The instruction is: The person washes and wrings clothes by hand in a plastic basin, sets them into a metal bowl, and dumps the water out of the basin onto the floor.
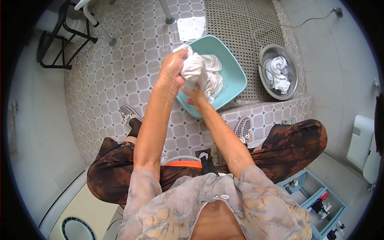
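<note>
Wet white cloth (193,69) is bunched up above a light teal basin (236,76) on the tiled floor. My left hand (173,66) is closed round the upper part of this cloth, at the basin's left side. Lower down and to the right, my right hand (195,97) is at the cloth's underside, over the near rim; its fingers are partly hidden, and they look curled against the fabric. More of the white fabric (214,82) hangs into or lies in the basin. Whether it is all one piece I cannot make out.
A metal bowl (295,68) holding twisted white cloth (277,72) stands on the right, beside a perforated mat (236,20). A low tiled ledge (276,106) runs near the basin. Black metal frame legs (64,44) are at upper left, a blue shelf (308,188) at lower right.
</note>
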Action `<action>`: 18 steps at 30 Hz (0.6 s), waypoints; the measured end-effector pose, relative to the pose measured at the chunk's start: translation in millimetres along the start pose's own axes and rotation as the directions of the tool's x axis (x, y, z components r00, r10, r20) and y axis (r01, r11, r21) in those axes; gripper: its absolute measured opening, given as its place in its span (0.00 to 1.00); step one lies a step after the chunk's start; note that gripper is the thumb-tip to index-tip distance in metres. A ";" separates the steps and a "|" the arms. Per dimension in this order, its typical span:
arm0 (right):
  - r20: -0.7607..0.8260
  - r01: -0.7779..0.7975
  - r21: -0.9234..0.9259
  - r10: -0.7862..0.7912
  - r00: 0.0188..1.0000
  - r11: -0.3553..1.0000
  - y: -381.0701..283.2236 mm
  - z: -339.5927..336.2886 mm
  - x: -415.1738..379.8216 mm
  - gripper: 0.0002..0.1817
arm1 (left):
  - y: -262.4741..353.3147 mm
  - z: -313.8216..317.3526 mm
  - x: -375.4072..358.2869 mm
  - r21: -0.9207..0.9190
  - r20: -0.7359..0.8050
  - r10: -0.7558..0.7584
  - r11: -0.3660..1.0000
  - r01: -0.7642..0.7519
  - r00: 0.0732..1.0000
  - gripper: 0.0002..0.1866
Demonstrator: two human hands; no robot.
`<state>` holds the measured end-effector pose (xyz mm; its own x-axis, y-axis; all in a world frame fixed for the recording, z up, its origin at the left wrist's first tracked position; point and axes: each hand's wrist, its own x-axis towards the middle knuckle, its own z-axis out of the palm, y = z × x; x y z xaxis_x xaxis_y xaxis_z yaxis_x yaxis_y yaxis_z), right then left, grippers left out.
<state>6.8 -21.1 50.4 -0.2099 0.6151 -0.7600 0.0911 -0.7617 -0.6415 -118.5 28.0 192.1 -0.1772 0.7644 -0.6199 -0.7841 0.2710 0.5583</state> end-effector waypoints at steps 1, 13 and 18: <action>0.036 -0.107 0.231 0.101 0.994 0.967 9.4 1.5 22.4 0.39 | -2.8 2.6 -4.6 -0.040 0.023 0.002 0.999 -0.001 1.000 0.13; -0.035 0.087 0.574 -0.082 0.996 0.814 -25.7 -60.8 7.0 0.17 | -0.3 -62.8 22.2 0.262 -0.084 0.208 0.948 -0.180 0.974 0.16; 0.041 0.379 0.233 -0.398 0.916 0.896 -67.6 -41.4 -41.8 0.13 | -41.7 -69.9 25.4 0.439 -0.083 -0.078 0.892 0.107 0.993 0.25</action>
<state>49.8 13.2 121.2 -0.2681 0.8586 -0.4370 -0.2247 -0.4968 -0.8382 -131.9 -4.8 114.5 -0.1639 0.6897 -0.7053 -0.4572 0.5804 0.6739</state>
